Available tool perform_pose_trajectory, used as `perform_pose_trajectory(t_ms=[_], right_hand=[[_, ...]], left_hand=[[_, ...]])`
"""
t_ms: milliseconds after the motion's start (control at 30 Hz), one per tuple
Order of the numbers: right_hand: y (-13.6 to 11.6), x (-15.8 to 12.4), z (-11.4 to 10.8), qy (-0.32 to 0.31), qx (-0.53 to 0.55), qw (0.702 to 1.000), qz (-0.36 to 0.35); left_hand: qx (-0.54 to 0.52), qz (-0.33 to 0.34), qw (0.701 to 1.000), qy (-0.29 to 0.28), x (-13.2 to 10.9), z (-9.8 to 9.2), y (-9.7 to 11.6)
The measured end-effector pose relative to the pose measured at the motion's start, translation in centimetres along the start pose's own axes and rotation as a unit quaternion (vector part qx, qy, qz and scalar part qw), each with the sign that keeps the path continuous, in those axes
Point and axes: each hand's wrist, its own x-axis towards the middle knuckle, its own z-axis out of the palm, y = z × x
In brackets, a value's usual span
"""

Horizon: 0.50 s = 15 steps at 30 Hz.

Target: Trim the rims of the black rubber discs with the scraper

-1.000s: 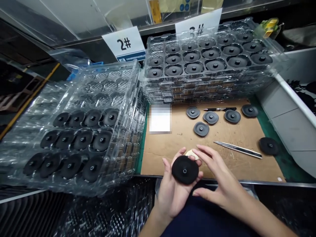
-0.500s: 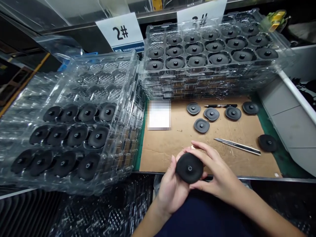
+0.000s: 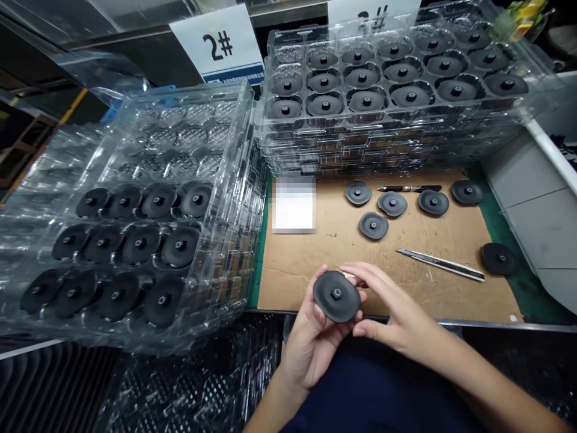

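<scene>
A round black disc [image 3: 336, 296] with a small hub at its centre is held over the near edge of the cardboard sheet [image 3: 315, 258]. My left hand [image 3: 311, 346] cups it from below with fingers curled round its rim. My right hand [image 3: 392, 313] pinches its right edge between thumb and fingers. A small pale object [image 3: 349, 276] peeks out behind the disc. To the left, a clear blister tray [image 3: 135, 210] holds three rows of the same black discs.
A stack of clear trays [image 3: 396, 90] filled with discs stands at the back. Several loose discs [image 3: 374, 225], a pen [image 3: 408, 188] and a knife blade [image 3: 439, 264] lie on the cardboard. A white card [image 3: 294, 204] lies near the left tray. Signs read 2# [image 3: 219, 45] and 3#.
The disc has been turned over in my hands, from its flat face to the side with the raised hub. My right hand closed onto its edge. The view tilted down slightly.
</scene>
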Motion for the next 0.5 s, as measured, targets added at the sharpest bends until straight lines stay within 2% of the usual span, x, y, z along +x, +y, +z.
perform_pose_trajectory(t_ms=[267, 500], right_hand=[[-0.9, 0.3, -0.1, -0.018, -0.019, 1.0, -0.012], [-1.5, 0.1, -0.7, 0.013, 0.016, 0.999, -0.029]], left_hand=[[-0.012, -0.013, 0.998, -0.058, -0.1, -0.9, 0.9], [0.032, -0.061, 0.996, -0.049, 0.8, -1.0, 0.6]])
